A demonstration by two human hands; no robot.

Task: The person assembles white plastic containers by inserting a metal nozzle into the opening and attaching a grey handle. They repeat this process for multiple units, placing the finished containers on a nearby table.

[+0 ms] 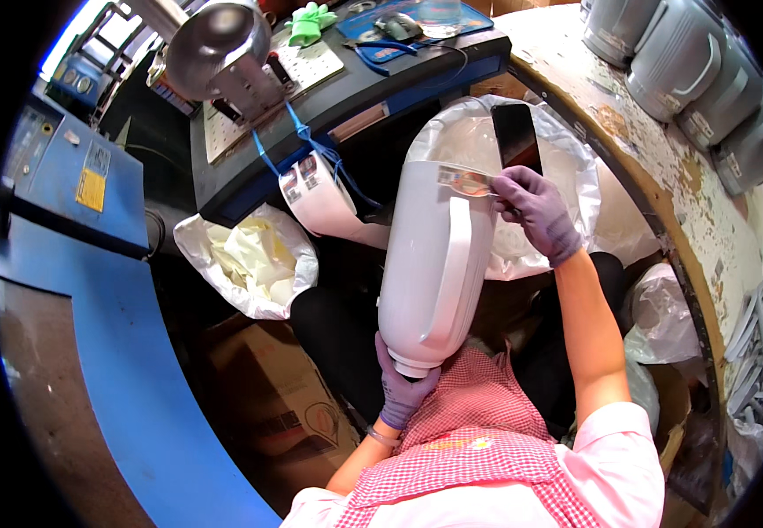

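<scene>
A pale grey plastic jug body (412,255) with a long side handle (454,264) lies tilted over my lap, its neck toward me. My left hand (403,387), in a purple-grey glove, is closed round the neck end from below. At the jug's far end, my gloved right hand (537,211) pinches the right edge of a small printed sticker (464,180). The sticker lies over the jug's surface; whether it is fully stuck down I cannot tell. Left of the jug, a roll of labels (318,195) hangs from blue cords below the desk.
Several grey jugs (674,66) stand on the worn bench (606,92) at right. A plastic-lined container (566,158) and a dark flat phone-like object (516,136) lie beyond the jug. Pliers (383,48) and a metal bowl (220,48) sit on the desk. A blue machine (126,326) stands left.
</scene>
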